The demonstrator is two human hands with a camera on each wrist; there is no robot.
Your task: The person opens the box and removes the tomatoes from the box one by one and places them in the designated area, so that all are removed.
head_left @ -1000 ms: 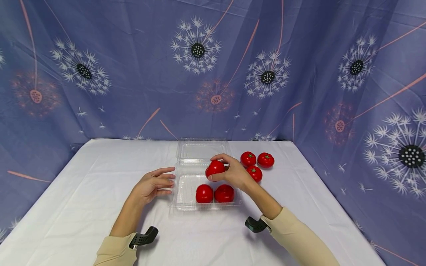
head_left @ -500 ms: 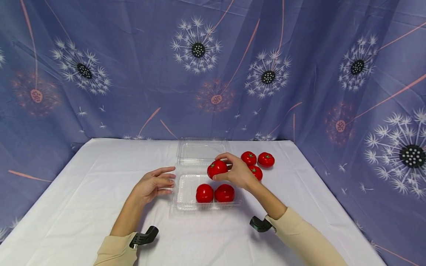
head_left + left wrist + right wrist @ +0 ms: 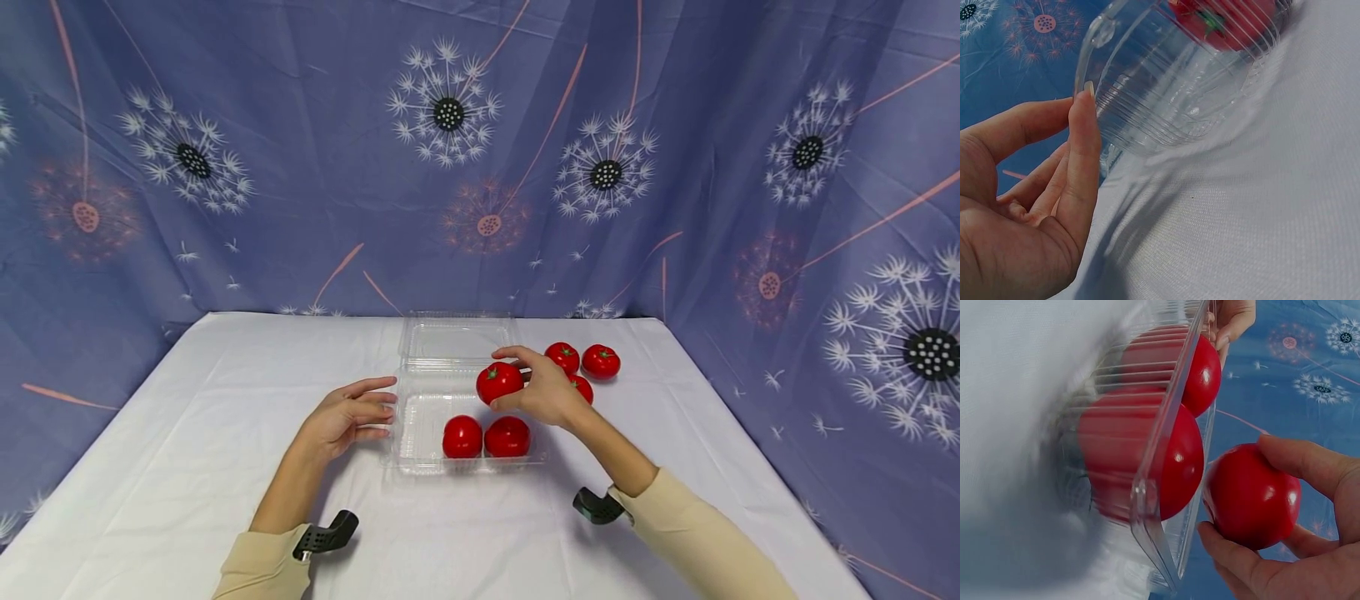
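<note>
A clear plastic clamshell box (image 3: 420,454) lies open on the white table, lid (image 3: 450,340) flat behind it. Two red tomatoes (image 3: 462,437) (image 3: 507,436) sit in its near row. My right hand (image 3: 542,392) grips a third tomato (image 3: 498,382) just above the box's far right part; in the right wrist view this tomato (image 3: 1251,495) hangs beside the box wall (image 3: 1175,425). My left hand (image 3: 347,419) rests with straight fingers against the box's left rim; its fingertips (image 3: 1087,103) touch the plastic (image 3: 1166,94).
Three more tomatoes (image 3: 561,357) (image 3: 601,361) (image 3: 580,388) lie on the table right of the box, one partly behind my right hand. A blue dandelion-print cloth (image 3: 480,158) hangs behind and on both sides. The white tablecloth (image 3: 187,467) spreads to the left and front.
My right hand has carried the held tomato slightly to the right and a little lower over the box. The left hand has stayed at the box's left rim.
</note>
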